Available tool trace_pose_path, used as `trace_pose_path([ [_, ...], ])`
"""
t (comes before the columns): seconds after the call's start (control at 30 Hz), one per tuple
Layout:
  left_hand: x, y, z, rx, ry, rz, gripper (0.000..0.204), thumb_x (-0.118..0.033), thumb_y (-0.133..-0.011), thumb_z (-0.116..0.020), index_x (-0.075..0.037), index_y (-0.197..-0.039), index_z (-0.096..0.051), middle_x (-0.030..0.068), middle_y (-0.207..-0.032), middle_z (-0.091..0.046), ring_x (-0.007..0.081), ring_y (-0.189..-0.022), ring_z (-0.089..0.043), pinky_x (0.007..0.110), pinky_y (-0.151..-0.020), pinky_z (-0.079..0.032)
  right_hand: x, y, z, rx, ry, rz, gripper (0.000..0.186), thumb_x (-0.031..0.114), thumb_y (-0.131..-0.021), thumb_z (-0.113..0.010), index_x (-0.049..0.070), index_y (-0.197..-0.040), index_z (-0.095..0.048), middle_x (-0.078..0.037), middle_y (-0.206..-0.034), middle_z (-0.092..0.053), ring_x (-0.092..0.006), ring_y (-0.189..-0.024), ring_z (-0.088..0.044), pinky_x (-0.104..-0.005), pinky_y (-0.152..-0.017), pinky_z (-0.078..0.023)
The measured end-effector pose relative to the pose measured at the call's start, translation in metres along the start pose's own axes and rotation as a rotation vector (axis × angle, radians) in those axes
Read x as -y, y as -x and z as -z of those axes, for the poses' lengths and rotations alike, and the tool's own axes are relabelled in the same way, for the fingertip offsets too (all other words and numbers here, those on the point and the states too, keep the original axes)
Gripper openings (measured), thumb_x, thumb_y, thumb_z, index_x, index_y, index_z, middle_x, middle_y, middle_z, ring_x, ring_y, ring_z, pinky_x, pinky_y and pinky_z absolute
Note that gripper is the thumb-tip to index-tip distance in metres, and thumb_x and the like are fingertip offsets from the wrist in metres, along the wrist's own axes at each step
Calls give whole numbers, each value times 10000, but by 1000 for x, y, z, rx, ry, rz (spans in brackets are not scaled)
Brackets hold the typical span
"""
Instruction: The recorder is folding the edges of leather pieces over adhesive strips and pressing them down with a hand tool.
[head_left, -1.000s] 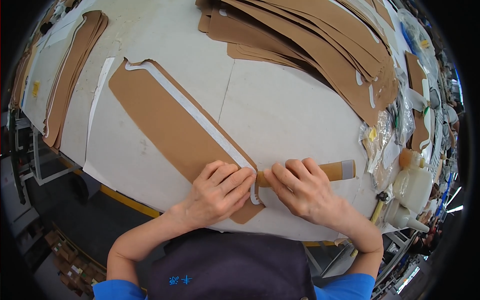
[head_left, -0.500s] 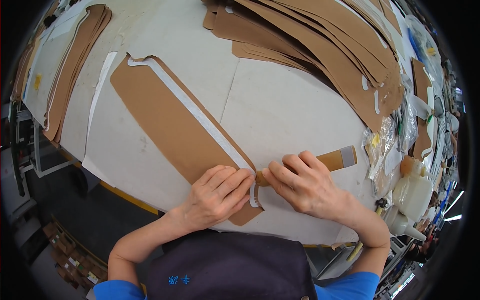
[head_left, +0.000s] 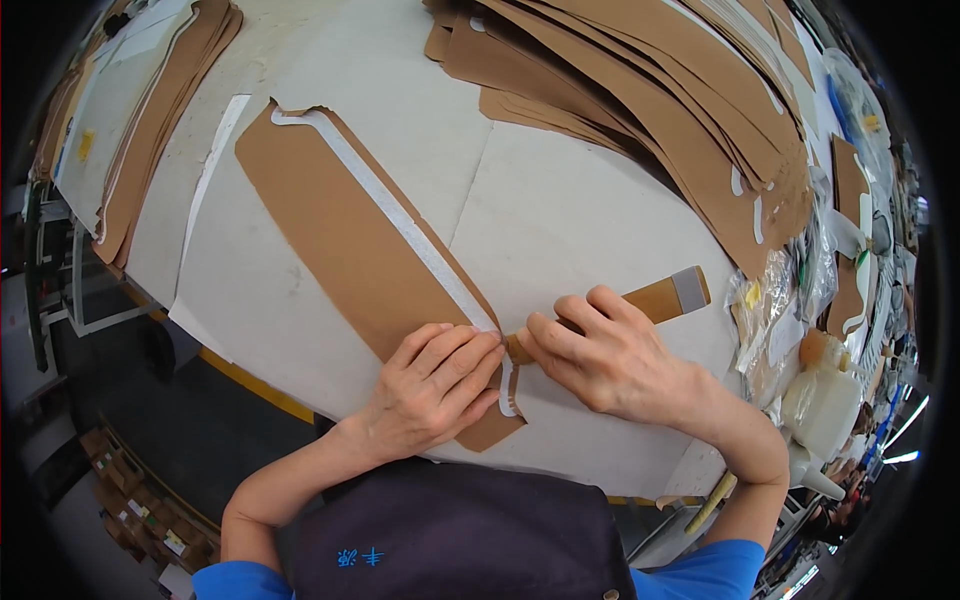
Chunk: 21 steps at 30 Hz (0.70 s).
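Observation:
A long brown sheet piece (head_left: 320,250) lies diagonally on the white work surface, with a white strip (head_left: 390,210) along its edge and a curved notch at each end. My left hand (head_left: 432,385) rests over the lower part, its bent fingers pressed together on the strip's edge beside the notch. My right hand (head_left: 610,355) grips a flat tan tool (head_left: 650,298) with a grey band near its far end; the tool's near tip meets the piece beside my left fingertips, which partly hide the contact.
Stacks of brown pieces stand at upper right (head_left: 620,80) and far left (head_left: 160,120). Crumpled clear plastic bags (head_left: 760,300), a translucent jug (head_left: 820,400) and a yellow-handled tool (head_left: 712,500) line the right edge. Cardboard boxes (head_left: 140,510) sit below the table at lower left.
My right hand has moved slightly up, and the tan tool's banded end now angles further upward, away from me. My left hand stays at the same spot on the piece.

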<state>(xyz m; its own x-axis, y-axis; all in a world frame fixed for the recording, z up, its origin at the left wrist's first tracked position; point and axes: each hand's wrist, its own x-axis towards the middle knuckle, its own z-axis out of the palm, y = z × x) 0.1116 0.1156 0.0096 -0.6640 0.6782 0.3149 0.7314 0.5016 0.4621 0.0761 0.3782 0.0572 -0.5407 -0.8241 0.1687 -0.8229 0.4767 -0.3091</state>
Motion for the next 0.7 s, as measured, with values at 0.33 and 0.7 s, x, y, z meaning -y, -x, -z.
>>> trace_pose_path([
  [0.33, 3, 4, -1, -47, -91, 86, 458, -199, -762, -859, -58, -1184, -755, 134, -1362, -634, 327, -1253, -612, 485, -1047, -497, -15, -11, -3, -13, -1, 85, 176, 109, -817, -753, 12, -962, -782, -55, -1052, -578, -215, -904, -545, -341, -707, -432],
  [0.7, 19, -2, 7, -89, -93, 114, 431, -183, -766, -862, -40, -1157, -752, 141, -1348, -634, 351, -1297, -593, 520, -1067, -505, -34, -38, -2, -22, 27, 160, 160, 113, -816, -749, 16, -939, -780, -47, -995, -567, -214, -900, -546, -337, -717, -439],
])
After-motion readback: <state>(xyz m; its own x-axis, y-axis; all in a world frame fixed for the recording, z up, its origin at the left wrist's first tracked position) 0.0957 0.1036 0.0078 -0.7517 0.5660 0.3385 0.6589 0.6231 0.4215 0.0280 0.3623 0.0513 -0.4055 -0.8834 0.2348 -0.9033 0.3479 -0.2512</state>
